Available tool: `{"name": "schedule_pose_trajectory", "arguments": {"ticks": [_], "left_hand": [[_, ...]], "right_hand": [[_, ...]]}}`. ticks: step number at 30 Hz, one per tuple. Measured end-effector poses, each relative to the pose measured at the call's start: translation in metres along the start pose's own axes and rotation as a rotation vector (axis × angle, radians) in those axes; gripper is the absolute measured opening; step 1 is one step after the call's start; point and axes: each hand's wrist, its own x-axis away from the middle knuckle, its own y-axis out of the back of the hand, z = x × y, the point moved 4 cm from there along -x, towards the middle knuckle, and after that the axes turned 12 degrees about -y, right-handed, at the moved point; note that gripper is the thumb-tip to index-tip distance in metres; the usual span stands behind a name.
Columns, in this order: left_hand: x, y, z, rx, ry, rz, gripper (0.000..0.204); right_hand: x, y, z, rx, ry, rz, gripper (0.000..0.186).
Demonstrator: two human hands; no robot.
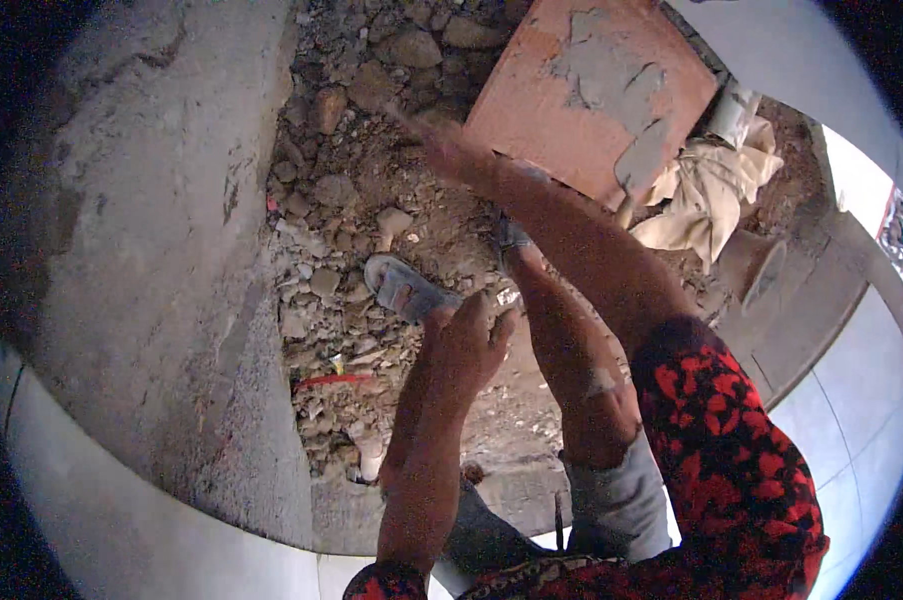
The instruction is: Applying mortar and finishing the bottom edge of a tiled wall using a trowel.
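Here the left hand [468, 340] hangs open over the grey rubber sandal [403, 288] at ten o'clock; the blurred right hand [441, 150] reaches toward twelve, grip unclear.

Counted on site: one reddish square tile [591, 85] with grey mortar patches; one crumpled cream cloth [706, 190]; two grey sandals [406, 290], one on each foot; one thin red strip [333, 380] in the rubble; two hands, the left hand [471, 340] and the blurred right hand [441, 145].
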Motion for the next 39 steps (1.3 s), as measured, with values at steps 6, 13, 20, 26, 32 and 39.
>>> {"name": "schedule_pose_trajectory", "arguments": {"ticks": [6,13,20,26,32,39], "left_hand": [[0.133,-0.034,0.122,-0.440,0.131,0.138,0.039],[0.147,0.022,0.060,0.661,0.685,-0.021,0.038],[0.210,0.172,0.081,0.208,0.610,-0.052,0.040],[0.282,0.159,0.075,0.315,0.835,-0.219,0.047],[0.339,0.122,0.059,0.386,1.020,-0.237,0.054],[0.302,0.041,-0.035,-0.012,0.964,-0.137,0.049]], "right_hand": [[0.100,0.168,0.097,-0.860,-0.704,0.288,0.041],[0.316,0.154,0.017,-0.705,-1.295,0.219,0.029],[0.391,0.188,0.053,-0.814,-1.570,0.015,0.032],[0.429,0.156,0.049,-0.668,-1.577,0.190,0.034],[0.403,0.127,0.054,-0.652,-1.590,-0.223,0.027],[0.460,0.143,0.043,-0.856,-1.311,0.052,0.035]]}}
